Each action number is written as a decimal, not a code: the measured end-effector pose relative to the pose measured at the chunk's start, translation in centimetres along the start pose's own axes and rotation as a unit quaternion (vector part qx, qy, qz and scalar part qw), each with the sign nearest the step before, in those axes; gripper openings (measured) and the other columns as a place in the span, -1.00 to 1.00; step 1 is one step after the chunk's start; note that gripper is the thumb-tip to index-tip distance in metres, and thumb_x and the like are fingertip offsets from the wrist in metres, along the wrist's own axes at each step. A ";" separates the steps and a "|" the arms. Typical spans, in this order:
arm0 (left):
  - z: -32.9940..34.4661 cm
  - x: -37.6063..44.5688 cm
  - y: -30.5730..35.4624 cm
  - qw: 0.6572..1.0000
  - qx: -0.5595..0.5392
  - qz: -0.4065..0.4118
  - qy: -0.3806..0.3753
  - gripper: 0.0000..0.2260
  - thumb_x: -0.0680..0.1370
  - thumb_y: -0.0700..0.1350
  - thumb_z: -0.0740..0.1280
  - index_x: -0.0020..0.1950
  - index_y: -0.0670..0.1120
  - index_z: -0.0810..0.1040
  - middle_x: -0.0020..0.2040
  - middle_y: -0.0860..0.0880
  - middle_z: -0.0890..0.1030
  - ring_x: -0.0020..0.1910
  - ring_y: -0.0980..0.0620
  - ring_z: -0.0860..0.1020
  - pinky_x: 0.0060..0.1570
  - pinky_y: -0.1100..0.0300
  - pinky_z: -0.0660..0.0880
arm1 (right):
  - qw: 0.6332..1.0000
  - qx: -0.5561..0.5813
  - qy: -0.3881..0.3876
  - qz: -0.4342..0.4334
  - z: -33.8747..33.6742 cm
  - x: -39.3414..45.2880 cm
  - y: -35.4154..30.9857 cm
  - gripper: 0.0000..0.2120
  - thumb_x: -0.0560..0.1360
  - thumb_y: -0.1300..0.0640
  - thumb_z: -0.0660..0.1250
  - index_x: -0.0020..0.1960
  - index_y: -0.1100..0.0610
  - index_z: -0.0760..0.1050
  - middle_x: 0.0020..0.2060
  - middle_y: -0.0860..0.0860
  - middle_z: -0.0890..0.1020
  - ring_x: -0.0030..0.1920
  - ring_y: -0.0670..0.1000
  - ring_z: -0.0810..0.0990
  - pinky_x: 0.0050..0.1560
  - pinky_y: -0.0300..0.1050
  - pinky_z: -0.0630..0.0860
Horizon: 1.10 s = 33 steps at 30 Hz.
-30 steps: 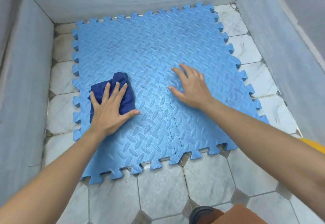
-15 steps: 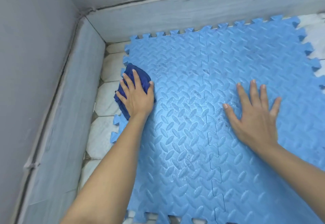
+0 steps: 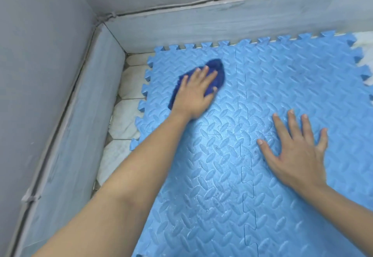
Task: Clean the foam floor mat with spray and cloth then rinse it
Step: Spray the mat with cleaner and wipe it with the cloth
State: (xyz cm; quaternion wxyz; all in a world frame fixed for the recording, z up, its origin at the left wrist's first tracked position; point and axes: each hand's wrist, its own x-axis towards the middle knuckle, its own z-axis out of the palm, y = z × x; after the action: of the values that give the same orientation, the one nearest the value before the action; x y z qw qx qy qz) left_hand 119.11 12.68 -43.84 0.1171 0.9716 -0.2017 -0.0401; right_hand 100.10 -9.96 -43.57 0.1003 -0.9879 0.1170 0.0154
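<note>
1. Since half a second ago, the left hand (image 3: 194,93) and the cloth (image 3: 217,71) under it sit farther from the mat's left edge and nearer its far edge; the right hand (image 3: 298,152) lies flat as before.
2. The mat (image 3: 222,186) is light blue foam with an embossed leaf pattern, made of interlocked pieces with a toothed seam running down its middle. It lies flat on the floor (image 3: 125,115), its toothed far edge close to the back wall (image 3: 222,20).
3. The cloth, dark blue and bunched, rests on the mat's far-left part, left of the seam.
4. The left hand presses down on the cloth with fingers extended and slightly spread, the thumb at the cloth's right edge; it does not grasp it.
5. The right hand is open, palm down on the mat to the right of the seam, fingers spread and straight, holding nothing.
6. White tiles of the floor show between the mat's left edge and the grey side wall (image 3: 76,135), and again at the far right corner.
</note>
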 end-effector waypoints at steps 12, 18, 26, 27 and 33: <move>0.7 0.6 4.0 1.000 -0.019 0.002 -0.017 -0.57 0.67 0.07 -0.04 0.55 0.08 0.14 0.58 0.05 0.07 0.56 0.00 -0.01 0.49 -0.04 -0.11 | 1.000 -0.013 0.005 -0.008 0.0 0.0 0.0 -0.29 0.48 -0.35 0.06 0.53 -0.02 0.22 0.55 0.07 0.19 0.56 0.18 0.06 0.45 0.37 -0.08; -1.7 3.9 -3.2 0.996 -0.005 -0.078 -0.034 -0.54 0.66 0.11 -0.07 0.57 0.09 0.03 0.59 0.02 -0.01 0.56 -0.01 -0.04 0.50 -0.08 -0.07 | 1.000 0.002 0.006 -0.005 0.0 0.0 0.1 -0.30 0.49 -0.37 0.03 0.54 -0.07 0.17 0.57 0.03 0.14 0.58 0.13 0.00 0.48 0.33 -0.13; -1.1 -7.2 -2.7 0.997 -0.035 -0.070 -0.016 -0.56 0.67 0.08 -0.07 0.56 0.10 0.09 0.58 0.04 0.05 0.56 0.00 -0.05 0.51 -0.08 -0.11 | 1.000 0.000 0.005 -0.014 0.2 0.2 0.3 -0.31 0.51 -0.36 0.05 0.54 -0.06 0.17 0.57 0.04 0.14 0.58 0.15 0.00 0.48 0.35 -0.13; -0.7 -9.7 -0.9 0.998 -0.036 -0.018 -0.038 -0.56 0.66 0.09 -0.07 0.56 0.10 0.10 0.58 0.06 0.05 0.56 0.02 -0.05 0.51 -0.06 -0.11 | 1.000 0.001 0.007 -0.015 0.2 0.2 0.3 -0.31 0.51 -0.36 0.05 0.54 -0.06 0.18 0.57 0.04 0.15 0.57 0.15 0.00 0.48 0.34 -0.13; 1.1 -23.1 4.4 0.983 0.024 0.158 -0.085 -0.53 0.63 0.06 0.04 0.55 0.07 0.14 0.57 0.04 0.11 0.55 0.02 0.05 0.50 0.04 -0.06 | 1.000 0.012 0.016 -0.019 0.3 0.2 0.4 -0.33 0.51 -0.35 0.07 0.53 -0.06 0.19 0.57 0.04 0.15 0.58 0.14 0.00 0.49 0.33 -0.14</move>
State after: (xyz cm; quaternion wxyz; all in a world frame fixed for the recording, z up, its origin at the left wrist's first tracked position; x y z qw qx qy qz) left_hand 96.14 17.78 -43.08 0.0808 0.9230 -0.3629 -0.0988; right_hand 100.18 -10.32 -43.92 0.1104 -0.9888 0.1002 -0.0040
